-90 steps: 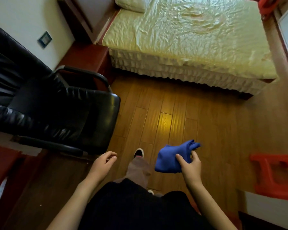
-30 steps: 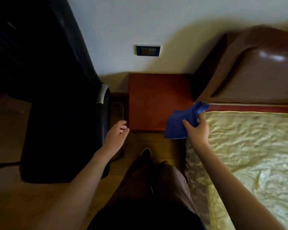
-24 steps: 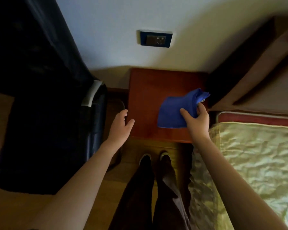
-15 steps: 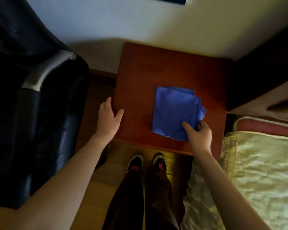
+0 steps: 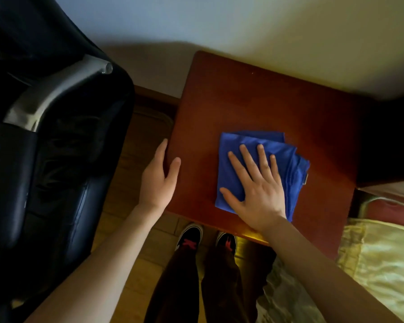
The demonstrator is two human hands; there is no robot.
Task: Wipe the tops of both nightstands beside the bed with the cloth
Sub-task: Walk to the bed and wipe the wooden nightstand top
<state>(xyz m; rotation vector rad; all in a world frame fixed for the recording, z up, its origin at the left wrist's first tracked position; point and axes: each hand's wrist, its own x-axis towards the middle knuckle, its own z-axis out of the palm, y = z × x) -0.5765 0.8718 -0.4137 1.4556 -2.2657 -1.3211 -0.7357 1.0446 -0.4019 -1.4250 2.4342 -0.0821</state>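
My right hand [image 5: 258,190] no longer pinches: fingers [image 5: 250,162] wide, I press the cloth [image 5: 289,164] flat on the counter [image 5: 254,101]. Left hand [image 5: 159,180], open, seemingly steadies the counter's edge; wiping 1 of 2 begins.

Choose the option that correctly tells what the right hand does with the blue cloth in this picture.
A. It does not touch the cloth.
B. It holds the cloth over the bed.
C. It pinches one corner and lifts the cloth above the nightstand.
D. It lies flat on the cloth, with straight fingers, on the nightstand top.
D. The right hand lies palm down with spread, straight fingers on the blue cloth, which lies flat on the nightstand.
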